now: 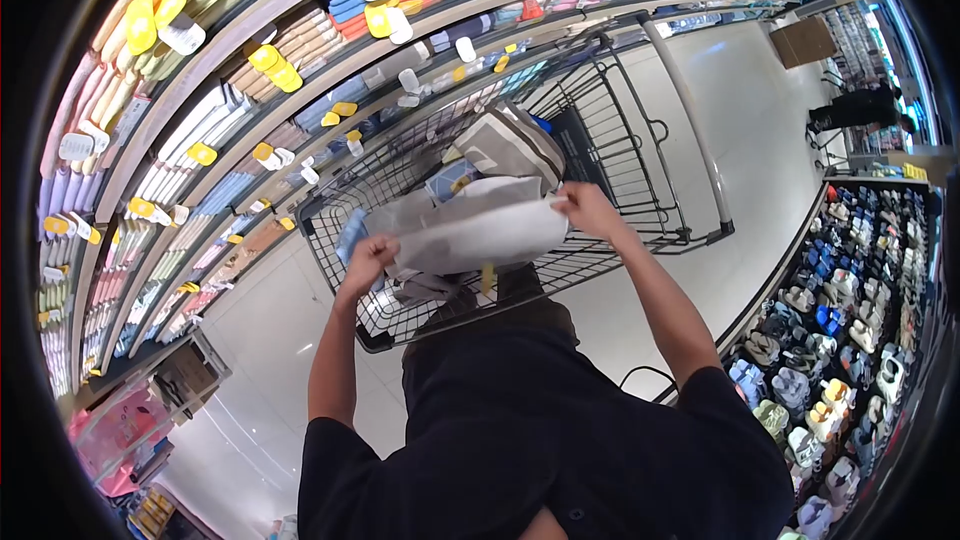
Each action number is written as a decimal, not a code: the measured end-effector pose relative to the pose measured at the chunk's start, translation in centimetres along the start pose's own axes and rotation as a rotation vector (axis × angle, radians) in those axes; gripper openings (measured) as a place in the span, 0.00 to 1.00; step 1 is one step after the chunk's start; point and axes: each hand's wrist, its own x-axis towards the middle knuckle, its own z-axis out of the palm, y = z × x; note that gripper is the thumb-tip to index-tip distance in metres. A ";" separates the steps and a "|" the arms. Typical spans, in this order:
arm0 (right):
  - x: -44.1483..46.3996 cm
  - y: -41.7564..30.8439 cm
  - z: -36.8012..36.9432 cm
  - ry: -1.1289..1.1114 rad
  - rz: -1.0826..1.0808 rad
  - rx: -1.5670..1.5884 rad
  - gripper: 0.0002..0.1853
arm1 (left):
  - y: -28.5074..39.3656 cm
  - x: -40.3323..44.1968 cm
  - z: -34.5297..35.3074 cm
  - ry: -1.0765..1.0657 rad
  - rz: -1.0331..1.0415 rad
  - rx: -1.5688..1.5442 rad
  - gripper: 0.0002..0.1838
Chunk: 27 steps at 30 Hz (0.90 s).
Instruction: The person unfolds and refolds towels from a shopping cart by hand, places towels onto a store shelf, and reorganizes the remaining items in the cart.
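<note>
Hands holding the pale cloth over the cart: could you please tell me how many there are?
2: the left hand at the cloth's left end, and the right hand at its right end, both above the cart. No others appear on it.

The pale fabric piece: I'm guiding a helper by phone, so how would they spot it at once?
Find the black wire shopping cart. Over its basket, the pale grey-white fabric piece spans between the left hand and right hand. It looks plain, unlike the brown-and-beige patterned bundle beyond it.
</note>
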 end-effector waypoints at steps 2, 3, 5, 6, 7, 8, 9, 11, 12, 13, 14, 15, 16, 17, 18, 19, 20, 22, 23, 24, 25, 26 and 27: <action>5.2 1.6 1.4 0.006 -0.038 -0.088 0.09 | -1.2 3.1 0.1 0.173 -0.036 -0.258 0.11; 6.8 2.8 2.7 0.022 -0.068 -0.172 0.10 | -1.7 4.3 0.5 0.182 -0.047 -0.263 0.11; 9.0 5.0 5.6 0.016 -0.020 -0.193 0.11 | -2.6 6.7 1.5 0.253 -0.178 0.042 0.13; 10.1 5.7 6.4 0.022 0.028 -0.218 0.12 | -4.4 7.9 2.0 0.261 -0.185 0.036 0.13; 10.2 6.2 7.2 0.083 0.037 -0.163 0.12 | -6.6 9.4 2.7 0.361 -0.071 0.228 0.13; 10.5 6.3 7.3 0.069 0.034 -0.167 0.12 | -7.9 10.2 3.3 0.456 0.041 0.422 0.14; 10.6 6.6 7.3 0.085 0.014 -0.118 0.12 | -7.6 10.4 4.1 0.458 0.026 0.417 0.14; 10.3 7.0 7.6 0.086 0.001 -0.066 0.11 | -6.1 10.7 5.5 0.495 0.103 0.261 0.13; 10.2 7.1 7.6 0.132 -0.077 -0.029 0.11 | -6.7 10.9 5.5 0.496 0.091 0.258 0.13; 10.1 7.2 7.5 0.180 -0.157 0.009 0.11 | -7.2 11.2 5.7 0.481 0.141 0.352 0.12; 10.2 7.2 7.3 0.174 -0.159 0.009 0.11 | -7.6 11.6 5.6 0.466 0.196 0.447 0.11; 10.2 7.2 7.2 0.135 -0.144 0.035 0.11 | -7.3 11.9 5.5 0.469 0.191 0.446 0.11; 10.3 7.2 7.0 0.095 -0.128 0.061 0.11 | -7.0 12.0 5.5 0.453 0.152 0.505 0.11; 10.4 7.1 6.9 0.088 -0.130 0.062 0.11 | -6.8 12.1 5.4 0.438 0.110 0.563 0.10; 10.5 7.2 7.0 0.089 -0.127 0.077 0.11 | -6.9 12.2 5.4 0.442 0.102 0.565 0.10; 10.6 7.2 7.1 0.091 -0.125 0.094 0.11 | -6.9 12.3 5.2 0.420 0.106 0.555 0.10; 10.8 7.3 7.0 0.088 -0.128 0.099 0.11 | -7.0 12.3 5.1 0.396 0.111 0.545 0.10; 11.0 7.4 6.4 0.004 -0.096 0.067 0.11 | -6.8 12.2 5.1 0.395 0.168 0.557 0.09; 11.0 7.3 6.4 0.004 -0.099 0.070 0.11 | -6.7 12.2 5.2 0.393 0.228 0.562 0.09; 10.9 7.3 6.2 0.002 -0.082 0.102 0.12 | -6.6 12.2 5.3 0.394 0.229 0.564 0.09; 10.8 7.2 6.1 0.001 -0.065 0.133 0.12 | -6.4 12.2 5.3 0.363 0.203 0.568 0.10; 10.8 7.2 5.9 0.002 -0.067 0.132 0.12 | -6.2 12.3 5.4 0.332 0.177 0.570 0.10; 10.8 7.5 6.0 -0.019 -0.005 0.152 0.14 | -6.5 12.4 5.4 0.333 0.179 0.569 0.10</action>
